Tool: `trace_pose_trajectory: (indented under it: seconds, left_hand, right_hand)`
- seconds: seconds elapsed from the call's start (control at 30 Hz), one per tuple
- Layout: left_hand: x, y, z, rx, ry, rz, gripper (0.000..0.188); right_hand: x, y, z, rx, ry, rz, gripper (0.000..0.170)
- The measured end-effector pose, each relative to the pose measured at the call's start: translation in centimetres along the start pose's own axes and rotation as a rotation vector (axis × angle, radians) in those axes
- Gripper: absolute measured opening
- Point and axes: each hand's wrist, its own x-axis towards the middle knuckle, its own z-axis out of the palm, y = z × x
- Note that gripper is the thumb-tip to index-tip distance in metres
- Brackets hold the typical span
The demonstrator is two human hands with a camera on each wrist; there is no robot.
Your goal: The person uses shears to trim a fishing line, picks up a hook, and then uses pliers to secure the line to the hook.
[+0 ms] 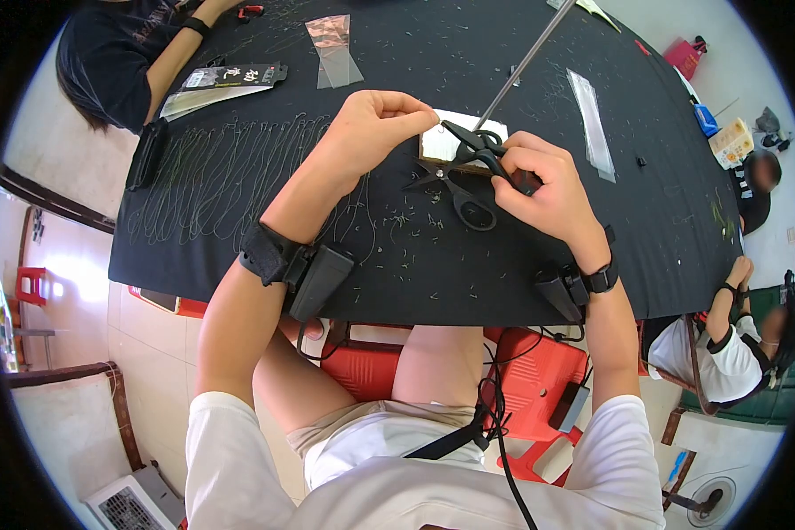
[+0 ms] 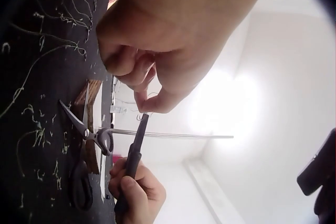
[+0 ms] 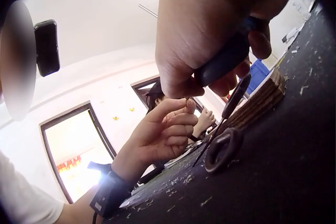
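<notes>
My left hand (image 1: 371,132) pinches a fine line between thumb and forefinger, with a small fish hook (image 2: 140,117) just below the fingertips. Black-handled scissors (image 2: 137,142) are gripped in my right hand (image 1: 548,181), their tip right at the left fingertips. Beneath the hands, a second pair of black scissors (image 1: 442,174) lies with blades spread against a wooden block (image 1: 433,146) with a white top. A thin metal rod (image 1: 526,64) slants up from the block. In the right wrist view, the right hand (image 3: 210,29) hides most of its scissors.
Many fine looped lines (image 1: 230,181) lie on the black tablecloth (image 1: 397,291) at left, beside a black package (image 1: 234,77). Clear plastic sleeves (image 1: 592,124) lie further off. Clippings (image 1: 406,219) scatter near the front. Other people (image 1: 724,353) sit around the table.
</notes>
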Motion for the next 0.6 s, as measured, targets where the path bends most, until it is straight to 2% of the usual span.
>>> trace_pose_trajectory:
  seconds: [0.6]
  left_hand:
    - [0.00, -0.26, 0.02, 0.033, 0.021, 0.000, 0.023]
  right_hand:
    - [0.04, 0.15, 0.17, 0.001, 0.005, -0.012, 0.019]
